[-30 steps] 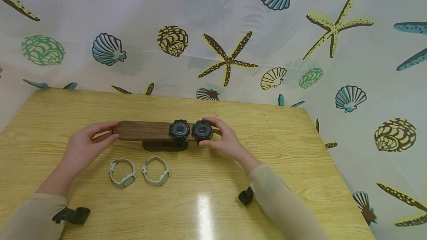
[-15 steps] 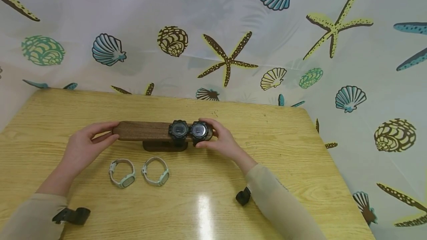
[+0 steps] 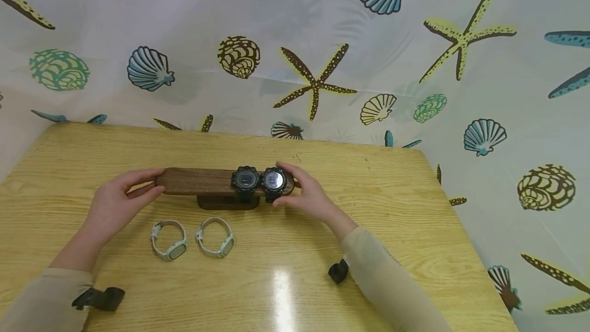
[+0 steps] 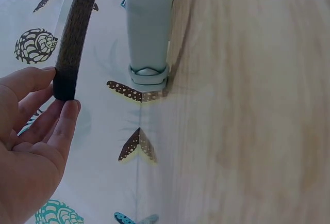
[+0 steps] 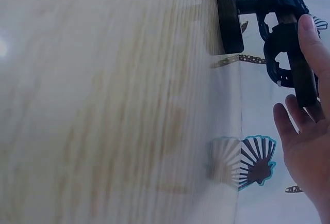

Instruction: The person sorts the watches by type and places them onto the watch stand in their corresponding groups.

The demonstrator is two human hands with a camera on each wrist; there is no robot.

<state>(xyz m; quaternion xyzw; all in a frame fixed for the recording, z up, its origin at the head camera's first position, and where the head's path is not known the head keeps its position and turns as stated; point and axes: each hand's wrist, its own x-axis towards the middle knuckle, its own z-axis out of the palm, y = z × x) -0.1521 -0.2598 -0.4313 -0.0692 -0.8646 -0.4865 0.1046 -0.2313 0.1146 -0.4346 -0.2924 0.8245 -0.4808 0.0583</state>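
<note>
A dark wooden watch stand has a long bar on a short base. My left hand pinches the bar's left end between thumb and fingers; in the left wrist view the fingertips meet the bar end. Two black digital watches ring the bar's right half, the left one touching or nearly touching the right one. My right hand holds the right watch with thumb and forefinger at its far and near sides. In the right wrist view the other fingers hang loose by the bar's end.
Two pale mint watches, one at left and one beside it, stand on the wooden table in front of the stand. A white curtain with shells and starfish hangs behind the table and along its right side.
The right watch has slid left along the bar with my right hand, toward the other black watch, which shifted slightly left. My left hand has stayed on the bar's end.
</note>
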